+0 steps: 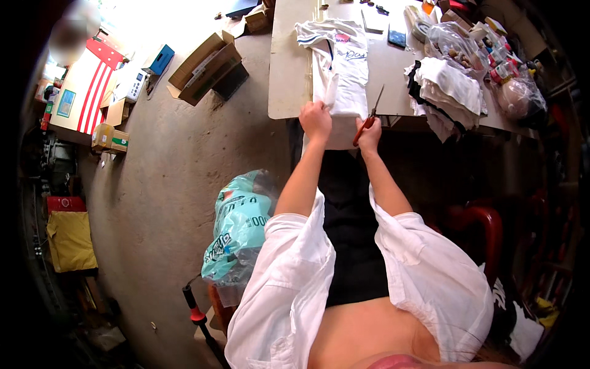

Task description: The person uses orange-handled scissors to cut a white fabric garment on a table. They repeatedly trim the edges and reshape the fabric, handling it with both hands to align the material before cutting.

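A white printed T-shirt lies folded lengthwise on the table, its lower end hanging over the near edge. My left hand is closed on the shirt's left side near that edge, fingers bunched around the cloth. In my right hand is a pair of scissors with red handles. Their blades point up and away, together, beside the shirt's right side. The right fingers also rest by the shirt's lower right corner; whether they pinch the cloth is hidden.
A pile of white and black garments lies right of the shirt, before clear bags of small items. A phone sits farther back on the table. Left are an open cardboard box and a turquoise plastic bag.
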A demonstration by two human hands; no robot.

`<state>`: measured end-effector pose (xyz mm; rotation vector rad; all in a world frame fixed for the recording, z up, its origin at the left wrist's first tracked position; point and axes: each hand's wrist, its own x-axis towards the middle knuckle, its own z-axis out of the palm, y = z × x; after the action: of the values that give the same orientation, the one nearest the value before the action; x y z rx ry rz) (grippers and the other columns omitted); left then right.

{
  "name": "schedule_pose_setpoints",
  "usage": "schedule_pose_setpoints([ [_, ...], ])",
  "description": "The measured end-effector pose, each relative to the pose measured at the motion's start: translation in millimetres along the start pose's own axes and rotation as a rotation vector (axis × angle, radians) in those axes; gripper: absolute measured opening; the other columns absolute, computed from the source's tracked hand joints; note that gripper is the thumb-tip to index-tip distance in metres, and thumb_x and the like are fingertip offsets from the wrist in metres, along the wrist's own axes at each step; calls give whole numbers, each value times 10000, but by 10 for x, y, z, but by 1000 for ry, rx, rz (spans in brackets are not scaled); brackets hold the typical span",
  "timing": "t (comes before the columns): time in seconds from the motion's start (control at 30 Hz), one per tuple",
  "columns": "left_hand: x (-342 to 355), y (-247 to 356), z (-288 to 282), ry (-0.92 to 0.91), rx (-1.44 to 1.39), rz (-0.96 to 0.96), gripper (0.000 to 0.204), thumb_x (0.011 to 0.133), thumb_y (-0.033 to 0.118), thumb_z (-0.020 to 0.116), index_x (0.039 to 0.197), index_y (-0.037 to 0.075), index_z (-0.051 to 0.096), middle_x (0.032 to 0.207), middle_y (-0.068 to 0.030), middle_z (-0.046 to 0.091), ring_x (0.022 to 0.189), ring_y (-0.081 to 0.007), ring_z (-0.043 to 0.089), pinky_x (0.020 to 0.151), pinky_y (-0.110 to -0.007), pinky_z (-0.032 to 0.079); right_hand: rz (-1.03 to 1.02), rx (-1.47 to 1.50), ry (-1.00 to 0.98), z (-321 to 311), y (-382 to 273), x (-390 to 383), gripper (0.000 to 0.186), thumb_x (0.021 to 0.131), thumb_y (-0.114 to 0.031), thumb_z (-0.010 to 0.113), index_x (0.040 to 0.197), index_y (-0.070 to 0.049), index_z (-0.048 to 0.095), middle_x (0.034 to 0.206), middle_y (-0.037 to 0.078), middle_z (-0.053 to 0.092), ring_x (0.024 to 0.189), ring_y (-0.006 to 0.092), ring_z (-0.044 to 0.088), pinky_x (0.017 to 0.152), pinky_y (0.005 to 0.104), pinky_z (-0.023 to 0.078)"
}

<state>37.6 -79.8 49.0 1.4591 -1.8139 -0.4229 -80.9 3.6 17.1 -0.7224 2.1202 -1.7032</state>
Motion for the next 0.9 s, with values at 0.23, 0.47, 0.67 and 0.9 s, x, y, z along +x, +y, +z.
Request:
schedule_pose_setpoints([
  [0.23,167,-694,-270,148,-350,-536,189,774,146,612,774,-25,531,784,-166,575,733,-298,554,701,-376,436,65,90,87,-300,30,170,316,747,-174,738,845,19,507,768,82,567,690,170,541,666,299,447],
  [0.47,-411,-609,-197,43,-721,-514,449,787,289,704,1039,-31,513,940,-72,557,840,-161,511,768,-293,422,121,109,30,-417,335,86,337,730,-215,768,827,-1,526,756,51,556,679,141,514,654,272,438],
  [0.67,-667,-921,-126,-87,-721,-467,286,812,171,602,1009,-32,559,908,-142,625,847,-205,580,783,-321,435,112,67,-131,-552,399,-49,338,728,-212,774,804,-29,501,720,5,503,650,101,459,618,244,415],
  [0.9,-741,-1016,-413,96,-658,-447,298,860,254,600,948,-23,536,866,-99,609,807,-187,565,757,-322,435,32,259,-187,-659,245,-115,239,807,-137,684,784,-68,457,679,-22,447,573,67,416,516,226,380],
])
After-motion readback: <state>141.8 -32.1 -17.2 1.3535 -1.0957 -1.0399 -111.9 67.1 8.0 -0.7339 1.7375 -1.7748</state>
